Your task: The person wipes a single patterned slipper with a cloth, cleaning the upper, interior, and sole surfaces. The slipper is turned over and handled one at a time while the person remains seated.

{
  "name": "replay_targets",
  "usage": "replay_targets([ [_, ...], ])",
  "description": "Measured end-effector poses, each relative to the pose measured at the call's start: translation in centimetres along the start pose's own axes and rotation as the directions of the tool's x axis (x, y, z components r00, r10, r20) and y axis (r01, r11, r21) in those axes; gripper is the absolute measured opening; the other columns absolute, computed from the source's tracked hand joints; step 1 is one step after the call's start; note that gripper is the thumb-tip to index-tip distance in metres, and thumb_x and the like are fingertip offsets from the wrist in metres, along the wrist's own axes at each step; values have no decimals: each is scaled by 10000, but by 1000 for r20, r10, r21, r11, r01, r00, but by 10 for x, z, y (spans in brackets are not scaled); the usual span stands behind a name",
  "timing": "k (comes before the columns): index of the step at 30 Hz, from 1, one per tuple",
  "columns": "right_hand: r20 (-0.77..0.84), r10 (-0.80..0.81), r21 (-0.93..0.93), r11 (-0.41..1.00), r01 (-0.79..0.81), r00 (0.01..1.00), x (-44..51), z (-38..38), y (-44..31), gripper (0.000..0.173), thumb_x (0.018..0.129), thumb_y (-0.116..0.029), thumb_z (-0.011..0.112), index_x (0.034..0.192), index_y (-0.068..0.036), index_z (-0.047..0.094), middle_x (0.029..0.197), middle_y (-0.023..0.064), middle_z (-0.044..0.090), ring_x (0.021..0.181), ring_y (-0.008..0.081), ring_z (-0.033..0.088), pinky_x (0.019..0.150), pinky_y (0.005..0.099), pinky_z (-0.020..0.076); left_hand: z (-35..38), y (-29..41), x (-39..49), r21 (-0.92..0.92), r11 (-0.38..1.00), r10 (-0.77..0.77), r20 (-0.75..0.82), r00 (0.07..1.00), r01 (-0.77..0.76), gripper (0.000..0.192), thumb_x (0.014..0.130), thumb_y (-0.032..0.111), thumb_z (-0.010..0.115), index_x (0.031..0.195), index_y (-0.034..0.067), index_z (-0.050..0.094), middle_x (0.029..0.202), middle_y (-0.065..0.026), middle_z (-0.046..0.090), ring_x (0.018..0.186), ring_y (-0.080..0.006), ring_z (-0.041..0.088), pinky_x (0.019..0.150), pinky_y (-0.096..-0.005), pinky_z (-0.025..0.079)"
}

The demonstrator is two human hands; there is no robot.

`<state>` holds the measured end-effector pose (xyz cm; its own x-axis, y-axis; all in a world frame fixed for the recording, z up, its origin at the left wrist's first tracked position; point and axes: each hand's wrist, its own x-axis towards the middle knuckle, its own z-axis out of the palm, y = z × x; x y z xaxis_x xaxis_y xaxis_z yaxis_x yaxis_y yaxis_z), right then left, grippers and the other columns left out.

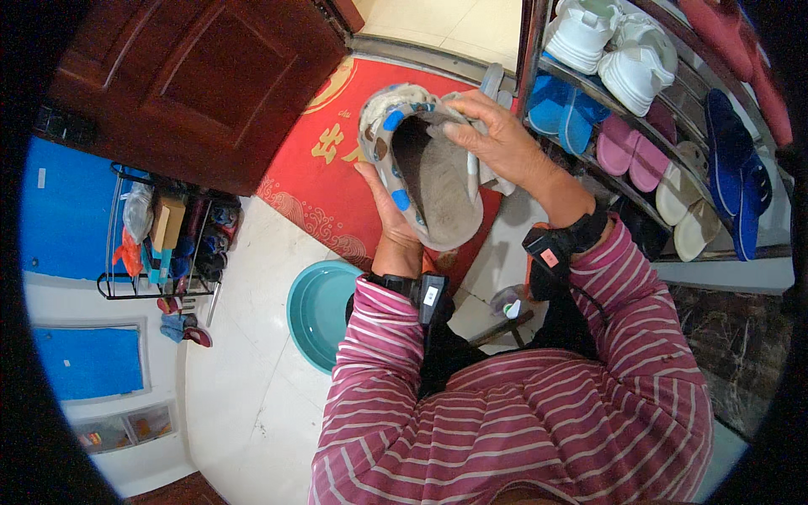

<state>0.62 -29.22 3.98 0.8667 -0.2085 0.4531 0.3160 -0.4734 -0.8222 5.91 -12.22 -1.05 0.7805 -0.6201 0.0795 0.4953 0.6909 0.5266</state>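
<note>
A grey plush slipper point(451, 196) with blue and brown spots is held up in front of me, its opening facing the camera. My left hand point(394, 211) supports it from the side near the sole, fingers hidden behind it. My right hand point(505, 142) pinches a light grey cloth point(495, 170) against the slipper's upper right edge; part of the cloth hangs down behind. Below and to the left, a teal plastic basin point(325, 315) stands on the tiled floor, seemingly holding water.
A red doormat point(315, 202) lies by the doorway. At the right rises a shoe rack point(631, 107) with white sneakers point(584, 38) and several slippers. A brown door point(208, 82) and another loaded rack point(158, 295) are at the left. Behind the arms is a low stool point(505, 328).
</note>
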Motion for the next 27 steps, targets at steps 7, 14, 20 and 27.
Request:
replay_targets([
  [7,-99,173,549,831,-91,980,-1,-20,-25,639,869,-100,696,1433,-32,404,1221,118,609,1022,151,623,877,274,524,12,29,10,174,948,254,83,964,-265,756,943,636,406,1466,90,392,1484,-119,438,1349,-291,429,1162,-417,302],
  [14,182,286,500,797,-339,941,-4,-34,-47,422,887,-99,682,1292,-67,568,1161,58,637,1020,125,620,872,265,523,-1,35,8,161,943,298,-20,954,-291,795,930,694,401,1478,119,388,1507,-97,418,1371,-291,398,1169,-438,290],
  [20,7,-264,-295,921,254,965,-20,13,-43,298,803,-61,620,1101,-60,620,992,166,624,949,352,636,816,428,538,-11,27,12,109,971,219,-66,973,-211,954,828,821,396,1503,150,329,1489,-90,437,1336,-295,439,1126,-464,354],
  [27,260,-119,-471,851,233,958,-23,40,-7,162,796,-51,585,942,-49,655,992,141,638,945,359,617,826,457,515,-8,6,5,223,961,181,-65,981,-163,785,937,685,409,1497,141,329,1478,-82,451,1327,-286,451,1118,-441,362],
])
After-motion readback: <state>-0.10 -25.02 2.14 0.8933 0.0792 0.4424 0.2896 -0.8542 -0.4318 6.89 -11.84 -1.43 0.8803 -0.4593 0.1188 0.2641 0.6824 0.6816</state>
